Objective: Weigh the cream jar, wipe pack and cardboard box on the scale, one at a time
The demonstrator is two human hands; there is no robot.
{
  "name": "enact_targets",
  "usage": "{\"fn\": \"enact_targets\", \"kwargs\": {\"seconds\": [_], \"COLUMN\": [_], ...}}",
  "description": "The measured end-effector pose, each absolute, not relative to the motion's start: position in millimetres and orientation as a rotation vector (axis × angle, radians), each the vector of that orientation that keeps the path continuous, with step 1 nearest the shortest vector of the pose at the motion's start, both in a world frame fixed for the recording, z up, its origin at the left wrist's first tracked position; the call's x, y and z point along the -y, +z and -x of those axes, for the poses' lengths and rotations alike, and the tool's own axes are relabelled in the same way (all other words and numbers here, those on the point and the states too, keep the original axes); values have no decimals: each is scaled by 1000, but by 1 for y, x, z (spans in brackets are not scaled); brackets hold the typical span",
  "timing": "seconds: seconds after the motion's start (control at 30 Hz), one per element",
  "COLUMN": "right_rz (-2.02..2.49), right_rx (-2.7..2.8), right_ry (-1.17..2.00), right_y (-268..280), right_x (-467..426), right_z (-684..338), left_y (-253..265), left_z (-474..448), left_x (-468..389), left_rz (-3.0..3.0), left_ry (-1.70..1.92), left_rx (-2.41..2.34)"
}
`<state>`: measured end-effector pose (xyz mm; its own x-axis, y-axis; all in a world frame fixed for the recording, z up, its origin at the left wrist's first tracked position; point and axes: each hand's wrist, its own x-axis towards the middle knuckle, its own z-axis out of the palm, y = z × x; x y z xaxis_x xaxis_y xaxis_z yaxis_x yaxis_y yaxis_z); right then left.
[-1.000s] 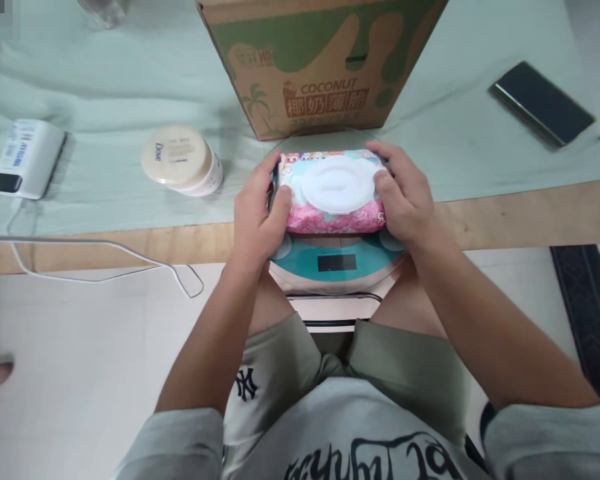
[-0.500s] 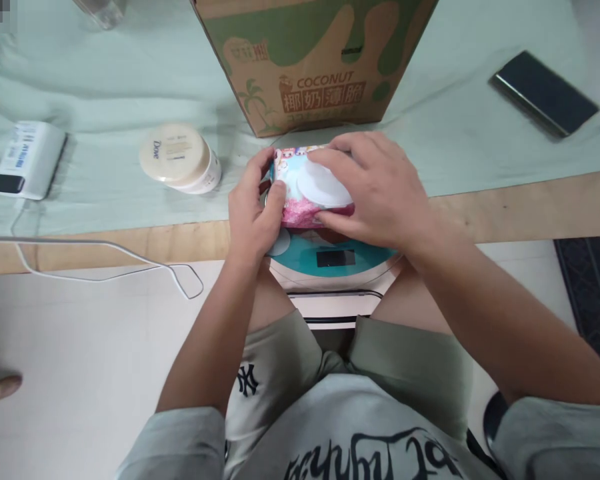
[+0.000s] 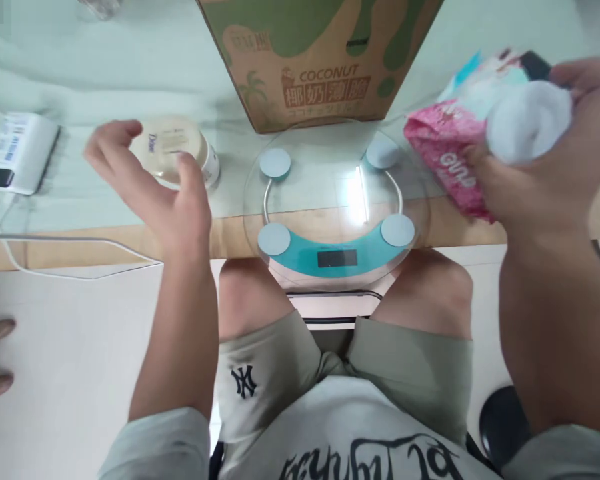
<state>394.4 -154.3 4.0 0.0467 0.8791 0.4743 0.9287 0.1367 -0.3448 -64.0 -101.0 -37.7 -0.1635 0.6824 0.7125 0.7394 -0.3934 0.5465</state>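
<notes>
a brown cardboard box (image 3: pixel 325 63), printed with green shapes and the word "coconut", stands on a pale green cloth (image 3: pixel 150 73) covering a wooden table (image 3: pixel 227 237). at far left lies a white power bank (image 3: pixel 25 150), a white cable (image 3: pixel 90 239) nearby.

Bright, diffuse light. Hard white glare sits on the glass scale (image 3: pixel 325 203); soft shadow right of the power bank (image 3: pixel 27 153). Packet (image 3: pixel 460 137) and right fingers (image 3: pixel 587 73) blur slightly. Top-left corner pixelated.
</notes>
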Motion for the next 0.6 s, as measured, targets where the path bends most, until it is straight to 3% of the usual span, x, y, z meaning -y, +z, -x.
{"fn": "enact_targets", "kwargs": {"seconds": [0.13, 0.27, 0.43, 0.6], "right_rz": [1922, 1445, 1345, 1457], "right_rx": [1692, 1910, 2160, 2165], "right_ry": [-264, -279, 37, 195], "right_y": [-6, 3, -22, -36], "right_x": [152, 164, 169, 166], "right_z": [-400, -347, -294, -295], "left_y": [-58, -67, -53, -23], "left_z": [103, 115, 98, 24], "left_x": [65, 52, 69, 100], "left_rz": [1929, 1963, 2112, 2692], "left_ry": [-1534, -1559, -1644, -1660], "left_rx": [2153, 2411, 2024, 1490]}}
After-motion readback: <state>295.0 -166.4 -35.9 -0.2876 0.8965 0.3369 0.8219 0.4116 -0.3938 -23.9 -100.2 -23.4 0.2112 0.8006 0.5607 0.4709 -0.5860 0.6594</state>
